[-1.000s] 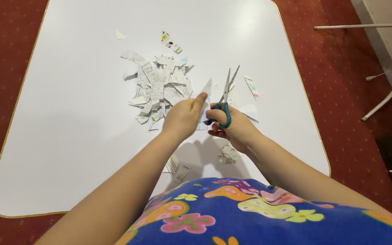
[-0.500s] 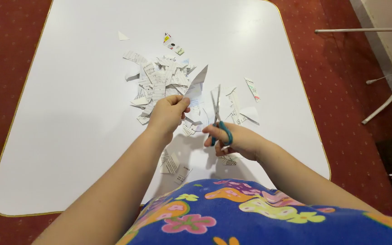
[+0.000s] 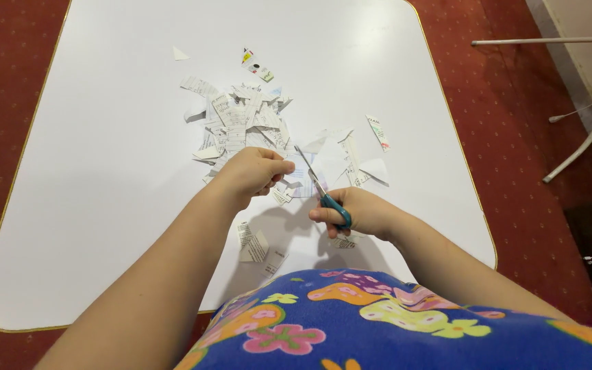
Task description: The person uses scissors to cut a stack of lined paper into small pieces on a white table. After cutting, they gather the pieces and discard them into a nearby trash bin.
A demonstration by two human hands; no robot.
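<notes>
Your left hand point(image 3: 255, 170) is curled nearly into a fist, fingers pinched on a small slip of printed paper point(image 3: 297, 170) that sticks out to its right above the tabletop. Your right hand point(image 3: 358, 212) is wrapped through the teal handles of the scissors point(image 3: 320, 192), fingers drawn in, and the blades look almost together, their tips meeting the edge of that slip. By the look of it you are mid-snip, trimming another strip off the held piece. The next cut seems to call for parting the blades again and feeding the paper deeper between them while your left fingertips stay back from the edge. Just beyond your left hand lies the heap of cut paper scraps point(image 3: 241, 123), with looser pieces point(image 3: 354, 161) scattered to the right and a few more point(image 3: 258, 247) near the table's front edge. All of it rests on the white table point(image 3: 104, 205) with its thin gold rim, standing on red carpet point(image 3: 529, 137).
</notes>
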